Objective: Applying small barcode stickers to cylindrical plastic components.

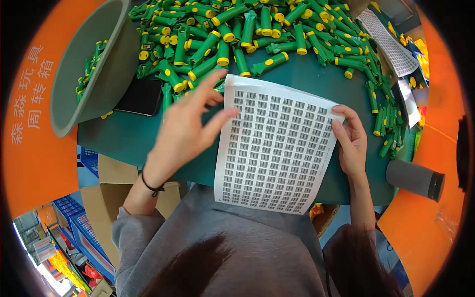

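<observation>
A white sheet of small barcode labels (277, 148) is tilted in front of my body, its lower edge over my lap. My right hand (354, 141) pinches the sheet near its upper right corner, thumb on the printed face. By the upper left edge is my left hand (183, 126), index finger and thumb spread apart. Its thumb tip overlaps the sheet's edge; whether it touches I cannot tell. Just beyond the sheet lies a heap of green tubes with yellow ends (227, 34).
A grey-green basin (94, 64) with several green tubes stands tilted at the left, beside a black phone (141, 96). Another label sheet (391, 42) lies at the far right. A grey bottle (414, 179) rests at the right edge of the green table (123, 136). Below left are cardboard boxes (99, 208).
</observation>
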A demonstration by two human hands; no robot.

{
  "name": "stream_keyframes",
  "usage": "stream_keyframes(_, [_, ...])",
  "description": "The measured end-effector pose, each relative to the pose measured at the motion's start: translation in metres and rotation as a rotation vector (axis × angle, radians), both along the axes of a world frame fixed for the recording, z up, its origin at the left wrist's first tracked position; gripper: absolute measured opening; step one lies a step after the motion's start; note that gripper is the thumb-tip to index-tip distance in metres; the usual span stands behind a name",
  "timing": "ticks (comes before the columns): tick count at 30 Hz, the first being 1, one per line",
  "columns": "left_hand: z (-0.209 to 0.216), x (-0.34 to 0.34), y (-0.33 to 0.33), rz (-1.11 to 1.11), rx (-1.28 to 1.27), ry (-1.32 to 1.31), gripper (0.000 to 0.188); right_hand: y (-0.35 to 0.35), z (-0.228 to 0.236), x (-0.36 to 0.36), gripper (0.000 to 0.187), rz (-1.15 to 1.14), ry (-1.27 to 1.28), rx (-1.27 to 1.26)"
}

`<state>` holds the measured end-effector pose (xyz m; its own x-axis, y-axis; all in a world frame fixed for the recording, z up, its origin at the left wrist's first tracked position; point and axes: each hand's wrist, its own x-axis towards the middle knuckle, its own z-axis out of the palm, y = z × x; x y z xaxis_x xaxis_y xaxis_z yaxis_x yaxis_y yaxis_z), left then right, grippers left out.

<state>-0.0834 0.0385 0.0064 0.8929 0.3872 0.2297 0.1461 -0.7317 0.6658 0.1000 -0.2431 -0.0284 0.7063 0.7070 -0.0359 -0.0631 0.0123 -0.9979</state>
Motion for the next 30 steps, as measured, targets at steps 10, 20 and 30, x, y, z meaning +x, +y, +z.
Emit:
stream_keyframes(10, [-0.007, 0.002, -0.005, -0.23, -0.435, -0.232, 0.053, 0.004, 0.006, -0.009, 0.04, -0.217, 0.046, 0.051])
stream_keyframes(20, [0.013, -0.006, -0.01, -0.194, -0.8, -0.225, 0.051, -0.014, 0.016, -0.018, 0.041, -0.182, -0.153, 0.073])
stream_keyframes(30, [0.005, -0.011, -0.01, -0.137, -0.488, -0.107, 0.024, 0.001, 0.035, -0.025, 0.031, -0.193, -0.146, -0.059])
